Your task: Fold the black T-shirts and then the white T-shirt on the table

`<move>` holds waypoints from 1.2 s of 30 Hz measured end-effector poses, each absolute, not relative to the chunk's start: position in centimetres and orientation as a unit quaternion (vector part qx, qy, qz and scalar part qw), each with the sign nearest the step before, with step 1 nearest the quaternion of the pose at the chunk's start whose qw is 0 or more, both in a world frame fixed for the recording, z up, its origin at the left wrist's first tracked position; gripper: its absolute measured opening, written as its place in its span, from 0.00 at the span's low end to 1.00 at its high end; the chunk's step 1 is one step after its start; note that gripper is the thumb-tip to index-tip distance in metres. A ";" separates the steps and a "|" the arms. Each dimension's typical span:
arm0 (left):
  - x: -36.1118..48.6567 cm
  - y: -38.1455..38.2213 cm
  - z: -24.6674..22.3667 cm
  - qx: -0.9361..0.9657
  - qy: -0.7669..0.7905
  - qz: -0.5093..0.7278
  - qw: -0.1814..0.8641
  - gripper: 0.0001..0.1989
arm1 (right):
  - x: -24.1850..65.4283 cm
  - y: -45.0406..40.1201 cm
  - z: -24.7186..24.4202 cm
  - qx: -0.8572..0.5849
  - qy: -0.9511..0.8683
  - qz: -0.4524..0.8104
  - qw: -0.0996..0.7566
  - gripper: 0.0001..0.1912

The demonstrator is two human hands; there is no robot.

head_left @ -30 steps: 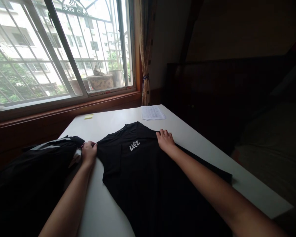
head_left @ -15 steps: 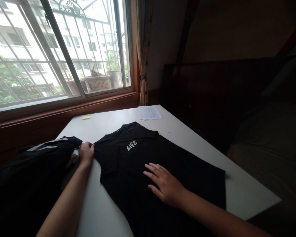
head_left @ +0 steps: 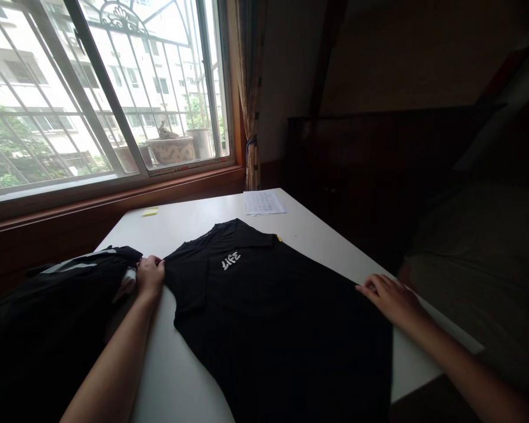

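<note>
Right hand [head_left: 385,296], fingers curled, pinches the black shirt's [head_left: 264,317] edge, forearm slanting inward.

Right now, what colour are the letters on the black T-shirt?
The letters look white or pale grey, seen in the head view.

The black shirt [head_left: 264,317] lies spread out on the white tabletop [head_left: 183,370], its neckline at the far end and its body widening toward the near side, where it runs out of view at the bottom. Small, pale lettering [head_left: 231,260] sits slanted near the neckline. Both short sleeves look folded inward over the body. The upper part lies mostly flat; the lower part is too dark to show any creases.
</note>
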State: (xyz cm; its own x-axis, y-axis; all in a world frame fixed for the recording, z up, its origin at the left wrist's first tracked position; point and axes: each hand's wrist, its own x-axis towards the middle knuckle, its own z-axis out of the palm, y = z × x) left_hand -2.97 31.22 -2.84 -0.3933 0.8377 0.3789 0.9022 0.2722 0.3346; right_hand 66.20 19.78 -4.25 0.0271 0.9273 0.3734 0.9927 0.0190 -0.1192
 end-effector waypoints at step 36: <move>-6.8 2.1 -1.8 -0.613 -0.749 -0.129 -0.215 0.16 | 55.9 38.1 0.2 -0.710 -0.694 -0.108 0.047 0.12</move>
State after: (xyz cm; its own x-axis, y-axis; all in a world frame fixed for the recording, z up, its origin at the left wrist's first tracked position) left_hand -6.83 2.11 -1.79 -0.1560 0.9740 -0.1643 0.8634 0.2153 0.4562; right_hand 55.88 38.13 0.15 0.0135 0.9758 0.2184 0.9960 -0.0325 0.0835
